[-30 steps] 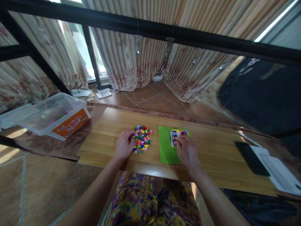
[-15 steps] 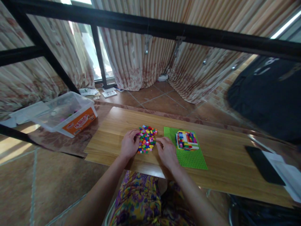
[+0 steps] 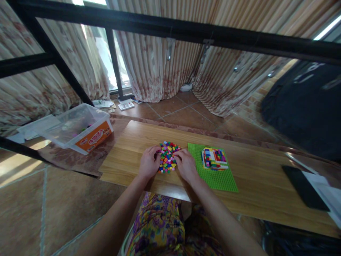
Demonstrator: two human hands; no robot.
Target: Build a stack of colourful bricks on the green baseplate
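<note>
A loose pile of small toy bricks (image 3: pixel 167 158) in many colours lies on the wooden table. At its left edge is my left hand (image 3: pixel 150 163), fingers curled in against the bricks; anything between its fingertips is too small to tell. My right hand (image 3: pixel 185 165) reaches the pile's right side, thumb and fingers bent together over the bricks, and what they pinch is hidden. To the right, a green baseplate (image 3: pixel 218 182) lies flat. On it stands a low, multicoloured brick build (image 3: pixel 214 159) with white, yellow and red pieces, touched by neither hand.
A clear plastic box (image 3: pixel 80 129) with an orange label and a few pieces inside stands on the floor beyond the table's left end. A dark flat panel (image 3: pixel 303 186) and white papers (image 3: pixel 323 188) lie at the table's right. A black metal rail (image 3: pixel 186 32) crosses above.
My right hand has moved left and slightly up, from beside the pile onto its right edge. My left hand stays at the left edge. The whole view has shifted slightly.
</note>
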